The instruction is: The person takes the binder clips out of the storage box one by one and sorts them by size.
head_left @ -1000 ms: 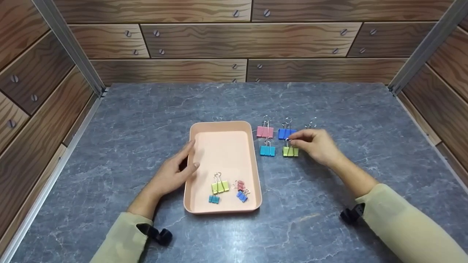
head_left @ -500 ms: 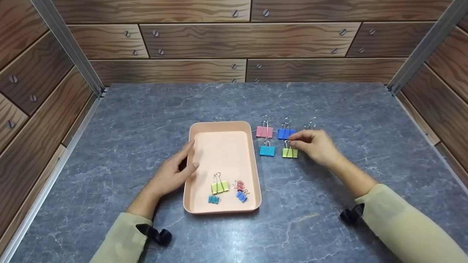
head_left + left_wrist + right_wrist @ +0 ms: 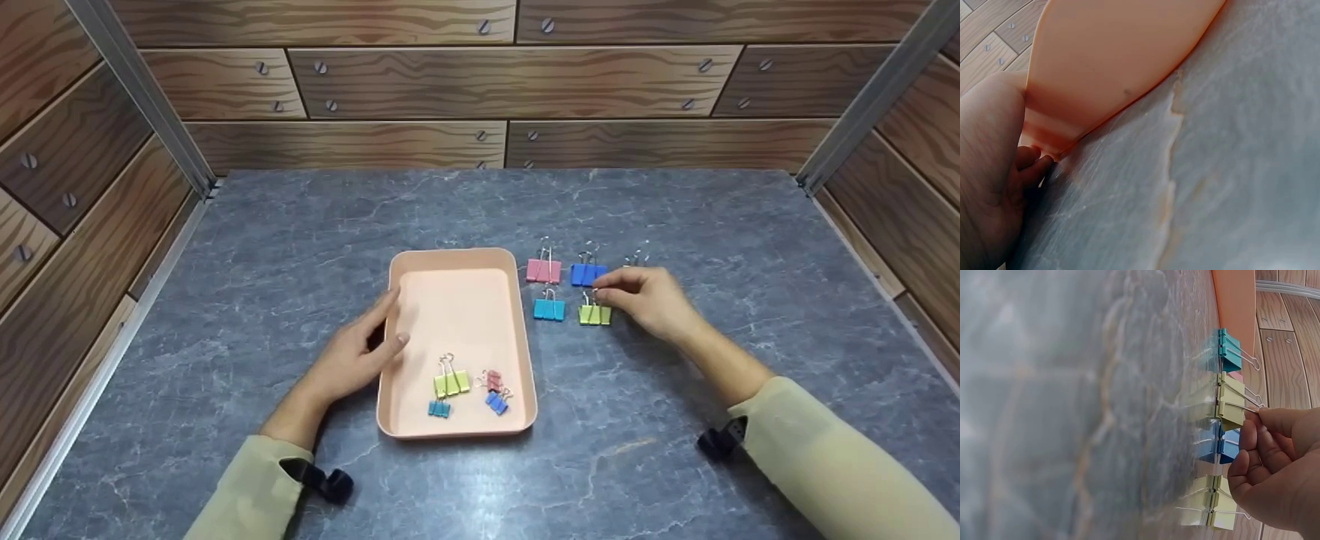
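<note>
With thumb and index finger, my right hand [image 3: 651,300] pinches the wire handle of a yellow-green binder clip [image 3: 595,315], which stands on the table. A teal binder clip [image 3: 549,310] is left of it. Behind are a pink binder clip [image 3: 543,271] and a blue binder clip [image 3: 585,275]. Another yellow-green binder clip [image 3: 1221,503] shows in the right wrist view; in the head view my hand hides most of it. My left hand [image 3: 358,356] holds the left wall of a peach tray [image 3: 523,330], its thumb over the rim.
Inside the tray's near end lie a larger yellow-green binder clip [image 3: 451,384], a small teal one [image 3: 439,409], a small red one [image 3: 493,381] and a small blue one [image 3: 496,403]. Wood-patterned panels [image 3: 517,82] border the grey marbled table [image 3: 630,480].
The pinched yellow-green clip has shifted very slightly toward the near side. Left hand, tray and the other clips stay where they were.
</note>
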Available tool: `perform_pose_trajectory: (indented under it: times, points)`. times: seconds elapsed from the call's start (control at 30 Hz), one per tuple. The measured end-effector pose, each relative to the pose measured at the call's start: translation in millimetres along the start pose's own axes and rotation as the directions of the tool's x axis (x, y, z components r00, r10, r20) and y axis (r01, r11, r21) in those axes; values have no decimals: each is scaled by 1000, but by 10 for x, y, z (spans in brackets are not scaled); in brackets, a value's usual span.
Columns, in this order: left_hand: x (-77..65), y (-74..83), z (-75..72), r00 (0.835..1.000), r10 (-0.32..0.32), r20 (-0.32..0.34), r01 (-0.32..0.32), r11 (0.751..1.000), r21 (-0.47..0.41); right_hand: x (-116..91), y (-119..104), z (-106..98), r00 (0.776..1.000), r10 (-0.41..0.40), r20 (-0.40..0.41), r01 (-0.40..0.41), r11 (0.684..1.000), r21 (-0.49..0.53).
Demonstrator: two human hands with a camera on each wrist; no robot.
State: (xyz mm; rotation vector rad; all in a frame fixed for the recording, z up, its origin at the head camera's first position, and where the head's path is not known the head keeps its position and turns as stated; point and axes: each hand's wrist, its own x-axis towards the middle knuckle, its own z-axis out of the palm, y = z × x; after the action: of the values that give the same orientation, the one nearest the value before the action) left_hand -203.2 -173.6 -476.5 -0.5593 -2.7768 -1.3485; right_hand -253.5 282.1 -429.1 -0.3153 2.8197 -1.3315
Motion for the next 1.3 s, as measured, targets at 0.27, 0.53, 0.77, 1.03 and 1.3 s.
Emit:
perform_pose_trajectory:
  times: [0.27, 0.53, 0.77, 1.03, 1.3]
  points:
    - [6, 7, 0, 1000, 2, 5, -2, 1000, -6, 7, 11, -4, 1000, 1, 11, -1, 1000, -4]
    - [7, 3, 10, 1000, 14, 2, -14, 1000, -10, 3, -4, -39, 1000, -4, 2, 4, 1000, -2]
    - [9, 0, 3, 1000, 5, 4, -5, 1000, -3, -21, -274, -115, 999, -46, -20, 47, 998, 33]
    - [8, -6, 10, 1000, 11, -1, -11, 1000, -7, -35, -731, -49, 994, -112, 5, 112, 990, 84]
    - [6, 1, 4, 1000, 3, 3, -3, 1000, -10, -14, -1093, 258, 969, -235, 73, 220, 960, 172]
